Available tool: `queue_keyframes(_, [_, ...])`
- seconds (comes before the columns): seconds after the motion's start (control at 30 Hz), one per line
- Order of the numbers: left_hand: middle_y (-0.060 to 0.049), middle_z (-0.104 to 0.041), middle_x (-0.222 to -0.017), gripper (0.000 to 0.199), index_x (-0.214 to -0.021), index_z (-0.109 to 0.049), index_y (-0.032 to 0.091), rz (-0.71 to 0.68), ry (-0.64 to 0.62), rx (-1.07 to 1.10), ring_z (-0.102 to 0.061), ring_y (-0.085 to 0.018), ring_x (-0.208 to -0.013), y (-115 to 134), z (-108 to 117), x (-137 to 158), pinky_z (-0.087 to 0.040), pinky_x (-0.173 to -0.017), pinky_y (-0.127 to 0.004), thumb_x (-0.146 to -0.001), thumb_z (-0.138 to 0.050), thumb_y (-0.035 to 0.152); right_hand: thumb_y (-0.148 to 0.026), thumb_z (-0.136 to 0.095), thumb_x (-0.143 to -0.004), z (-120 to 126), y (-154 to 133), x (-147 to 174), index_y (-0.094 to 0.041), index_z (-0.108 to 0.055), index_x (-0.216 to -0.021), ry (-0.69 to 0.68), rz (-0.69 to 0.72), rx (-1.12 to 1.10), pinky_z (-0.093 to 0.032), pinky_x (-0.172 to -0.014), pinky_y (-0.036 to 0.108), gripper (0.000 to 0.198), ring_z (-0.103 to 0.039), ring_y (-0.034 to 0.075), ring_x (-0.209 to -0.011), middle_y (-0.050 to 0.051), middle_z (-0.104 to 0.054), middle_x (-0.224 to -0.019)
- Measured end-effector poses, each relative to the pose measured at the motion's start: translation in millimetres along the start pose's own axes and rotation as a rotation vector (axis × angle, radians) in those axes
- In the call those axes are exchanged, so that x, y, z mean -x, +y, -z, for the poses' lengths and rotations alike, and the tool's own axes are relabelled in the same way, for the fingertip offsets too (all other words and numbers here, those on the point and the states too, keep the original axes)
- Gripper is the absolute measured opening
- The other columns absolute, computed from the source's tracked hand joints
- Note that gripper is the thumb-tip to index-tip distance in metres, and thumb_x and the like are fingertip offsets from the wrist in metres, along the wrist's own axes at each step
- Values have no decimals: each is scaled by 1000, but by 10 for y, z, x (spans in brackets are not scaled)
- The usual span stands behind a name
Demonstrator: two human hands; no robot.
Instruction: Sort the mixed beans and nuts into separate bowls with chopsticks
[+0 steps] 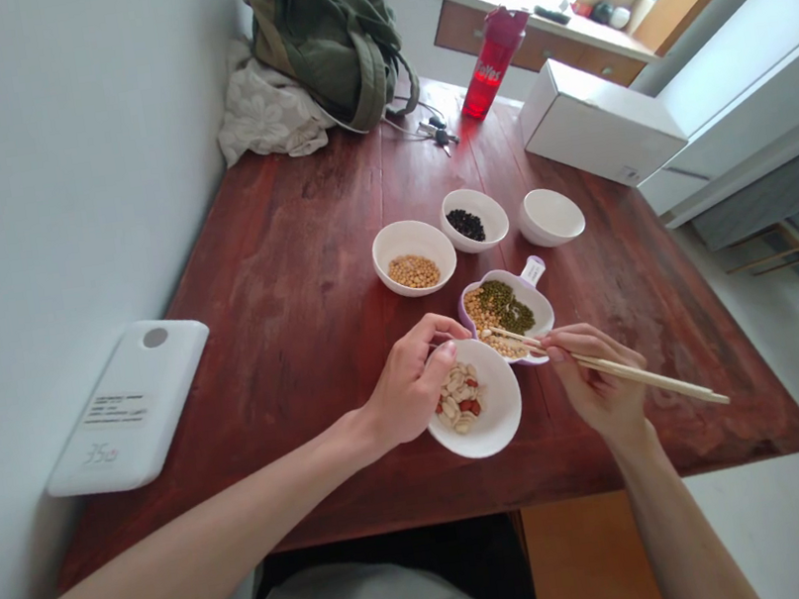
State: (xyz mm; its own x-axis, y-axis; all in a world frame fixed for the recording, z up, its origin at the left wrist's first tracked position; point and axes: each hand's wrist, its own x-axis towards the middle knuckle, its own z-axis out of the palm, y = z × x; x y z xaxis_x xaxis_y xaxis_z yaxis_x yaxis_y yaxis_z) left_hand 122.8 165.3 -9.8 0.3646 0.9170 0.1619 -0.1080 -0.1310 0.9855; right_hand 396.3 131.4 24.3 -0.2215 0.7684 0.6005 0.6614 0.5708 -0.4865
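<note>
My left hand (411,378) grips the rim of a white bowl (501,404), tilted a little, with pale seeds (460,413) and a few reddish peanuts (470,407) inside. In my right hand (603,379) is a pair of wooden chopsticks (652,380). Their tips reach into a purple-edged, apple-shaped dish (540,310) just beyond the bowl. Yellow soybeans (477,308) and green mung beans (505,304) lie in that dish. Something small and pale may be at the chopstick tips; I cannot make it out.
Behind the dish stand a bowl of soybeans (381,252), a bowl of black beans (496,215) and a white bowl (550,217). A white power bank (130,405) lies at left. A green bag (323,41), keys (440,133), red bottle (492,65) and white box (595,130) are at the back.
</note>
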Motion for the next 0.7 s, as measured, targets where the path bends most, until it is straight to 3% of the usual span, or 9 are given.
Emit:
queue_keyframes(0.37, [-10,-77,-122,22,-119,-68,20,0,-9,3,-73,-25,-108,4,7,2,-58,-96,-40,-111,-53,33,-1,-71,-97,-38,-46,-47,-23,-76,-110,-51,85,19,-64,-71,23,26,-80,14,-82,4,-81,-100])
queue_keyframes(0.7, [-10,-77,-121,21,-118,-68,20,9,-4,7,-73,-25,-108,3,3,6,-59,-94,-39,-110,-53,34,-6,-73,-98,-29,47,-9,-24,-79,-105,51,-18,-48,-66,-72,29,21,-81,17,-82,4,-82,-98])
